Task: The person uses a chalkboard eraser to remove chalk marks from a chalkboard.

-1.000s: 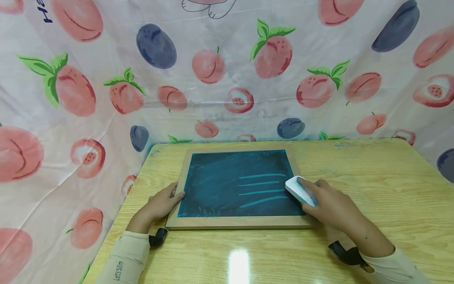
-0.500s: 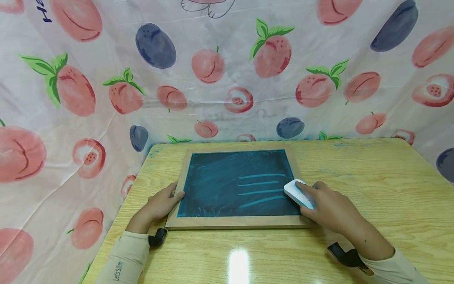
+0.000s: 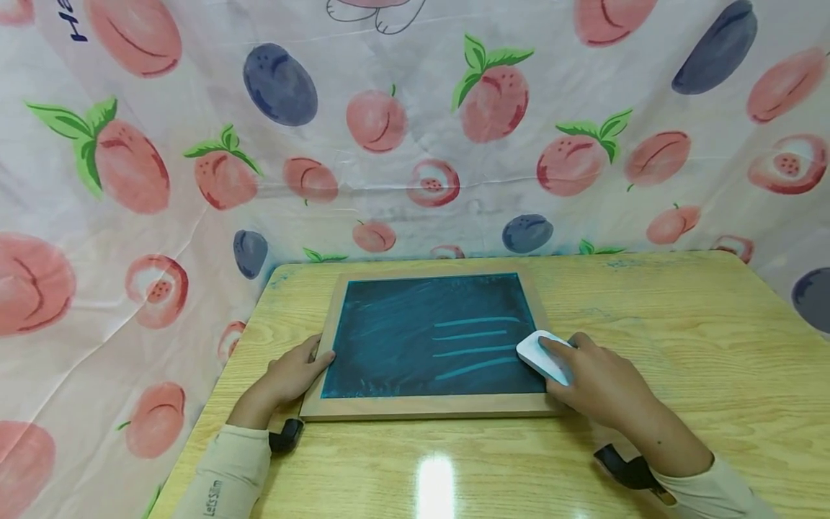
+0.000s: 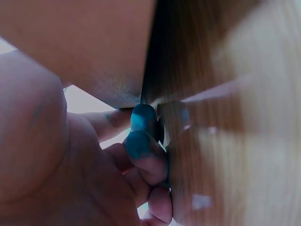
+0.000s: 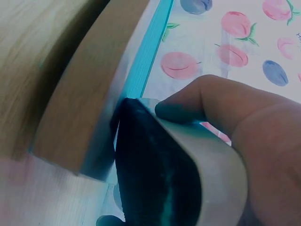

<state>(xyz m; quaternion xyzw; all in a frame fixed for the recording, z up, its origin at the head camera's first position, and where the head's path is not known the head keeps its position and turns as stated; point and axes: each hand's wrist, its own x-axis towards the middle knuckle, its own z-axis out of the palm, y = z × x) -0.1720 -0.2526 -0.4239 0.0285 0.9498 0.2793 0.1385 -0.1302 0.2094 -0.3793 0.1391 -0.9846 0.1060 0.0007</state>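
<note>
A wood-framed chalkboard lies on the table, with several blue chalk lines across its right half. My left hand grips the left side of the frame, thumb on top. In the left wrist view, curled fingers with blue-stained tips lie beside the board's edge, close to the tabletop. My right hand holds a white chalkboard eraser at the board's right edge, over the ends of the lines. The right wrist view shows the eraser's dark felt side tilted against the board.
The wooden table extends right of the board and in front of it, with blue chalk dust near the back edge. A fruit-printed cloth hangs behind and to the left. Black straps with mounts sit at both wrists.
My right hand has brought the eraser slightly down and toward the board's lower right. The left hand keeps its place on the frame, and the chalk lines look the same.
</note>
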